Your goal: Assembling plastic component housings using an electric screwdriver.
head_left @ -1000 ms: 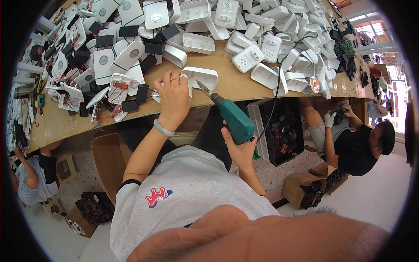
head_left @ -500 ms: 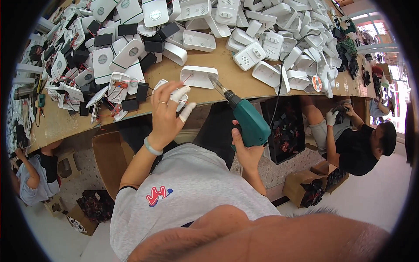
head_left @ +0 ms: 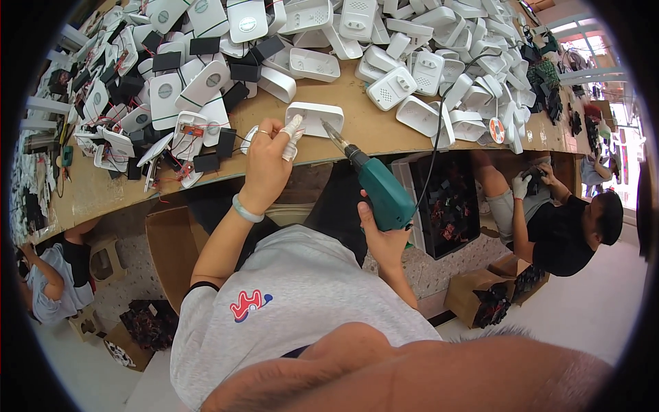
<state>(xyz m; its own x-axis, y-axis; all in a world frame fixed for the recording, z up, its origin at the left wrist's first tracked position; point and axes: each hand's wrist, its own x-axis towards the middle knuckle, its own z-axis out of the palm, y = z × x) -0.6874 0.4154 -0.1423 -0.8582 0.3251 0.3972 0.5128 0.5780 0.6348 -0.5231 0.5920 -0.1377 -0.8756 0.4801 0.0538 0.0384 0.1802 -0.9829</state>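
A white plastic housing [head_left: 334,110], shaped like a shallow open box, lies hollow side up near the table's front edge. At its left end is my left hand [head_left: 271,154], with white tape round the thumb and forefinger. Those fingers are pinched together; what is between them is too small to make out, though a bit of red wire shows close by. My right hand [head_left: 386,242] grips a green, pistol-shaped soldering gun [head_left: 386,194]. Its pointed metal tip reaches into the housing, but contact cannot be told.
White housings [head_left: 429,72] are heaped at the back right. White covers [head_left: 165,93] with black boxes and wires crowd the left. A solder reel [head_left: 498,130] stands at the right, near a hanging black cord [head_left: 439,130]. A black bin [head_left: 449,206] is below; a co-worker [head_left: 563,230] sits at right.
My left hand has moved up and right to the housing, its spread fingers now closed into a pinch. The soldering gun has shifted slightly left and down, its tip still over the housing.
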